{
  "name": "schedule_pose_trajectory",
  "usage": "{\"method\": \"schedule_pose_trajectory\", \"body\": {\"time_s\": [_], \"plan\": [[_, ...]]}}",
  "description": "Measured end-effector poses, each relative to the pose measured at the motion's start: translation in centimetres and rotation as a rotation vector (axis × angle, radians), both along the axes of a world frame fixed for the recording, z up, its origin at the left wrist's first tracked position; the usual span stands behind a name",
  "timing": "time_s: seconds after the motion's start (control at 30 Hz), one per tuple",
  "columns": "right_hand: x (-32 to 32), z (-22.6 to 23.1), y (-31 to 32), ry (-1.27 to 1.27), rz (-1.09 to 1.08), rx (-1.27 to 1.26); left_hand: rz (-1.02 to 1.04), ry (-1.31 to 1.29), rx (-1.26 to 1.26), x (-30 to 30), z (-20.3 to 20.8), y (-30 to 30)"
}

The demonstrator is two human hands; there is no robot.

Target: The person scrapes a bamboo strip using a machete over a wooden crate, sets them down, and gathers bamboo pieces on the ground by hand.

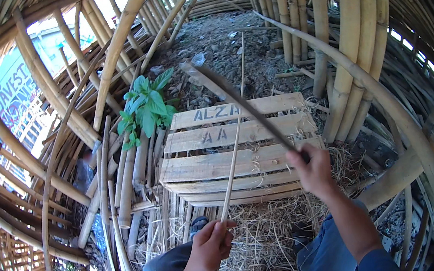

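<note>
My left hand (pixel 210 249) is closed round a long, thin bamboo strip (pixel 233 158). The strip slants up and away across a slatted wooden crate (pixel 199 165) and reaches past its far edge. In my right hand (pixel 312 172), closed round the dark handle, is a machete (pixel 249 109). Its long blade points up and to the left, crossing in front of the strip in this view; whether the two touch I cannot tell. The crate stands before my knees, with dark painted letters on its top slats. Pale curled shavings lie on its right end.
Bamboo shavings (pixel 258 239) cover the ground between my legs. Split bamboo lengths (pixel 127 185) lie left of the crate, beside a leafy green plant (pixel 150 106). Upright poles (pixel 353 24) stand at the right, and a long curved pole (pixel 362 75) arcs past them.
</note>
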State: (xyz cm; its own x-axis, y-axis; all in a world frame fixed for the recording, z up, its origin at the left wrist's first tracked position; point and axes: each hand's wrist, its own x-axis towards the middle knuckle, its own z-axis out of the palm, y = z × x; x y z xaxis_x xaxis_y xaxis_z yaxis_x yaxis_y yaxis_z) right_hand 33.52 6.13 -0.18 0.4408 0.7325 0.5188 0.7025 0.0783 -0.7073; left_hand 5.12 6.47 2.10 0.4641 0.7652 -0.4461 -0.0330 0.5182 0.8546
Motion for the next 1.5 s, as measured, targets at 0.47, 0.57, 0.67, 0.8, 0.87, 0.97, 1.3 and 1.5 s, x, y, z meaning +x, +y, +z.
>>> {"method": "schedule_pose_trajectory", "body": {"time_s": [0.47,0.57,0.67,0.8,0.87,0.97,1.3,1.5], "plan": [[-7.6,0.0,-1.5,-0.329,0.337,0.066,0.001,-0.092,-0.099,4.1,0.4,0.4],[-7.4,0.2,-1.6,-0.430,0.354,0.072,-0.018,-0.064,-0.061,4.3,0.5,0.3],[-7.3,0.1,-1.7,-0.437,0.350,0.072,-0.036,-0.051,-0.087,4.4,0.7,0.5],[-7.1,0.4,-1.6,-0.439,0.338,0.071,-0.049,-0.061,-0.041,4.3,0.8,0.4],[-6.8,0.5,-1.4,-0.456,0.321,0.073,-0.060,-0.063,-0.036,4.1,1.0,0.4],[-5.9,-0.2,-0.9,-0.431,0.254,0.080,-0.048,-0.082,-0.049,3.9,1.1,0.6],[-7.2,0.1,-1.5,-0.429,0.326,0.049,0.015,-0.072,-0.002,4.3,0.0,0.6],[-6.9,0.2,-1.2,-0.467,0.320,0.077,0.019,-0.009,0.129,4.3,0.6,0.3]]}}
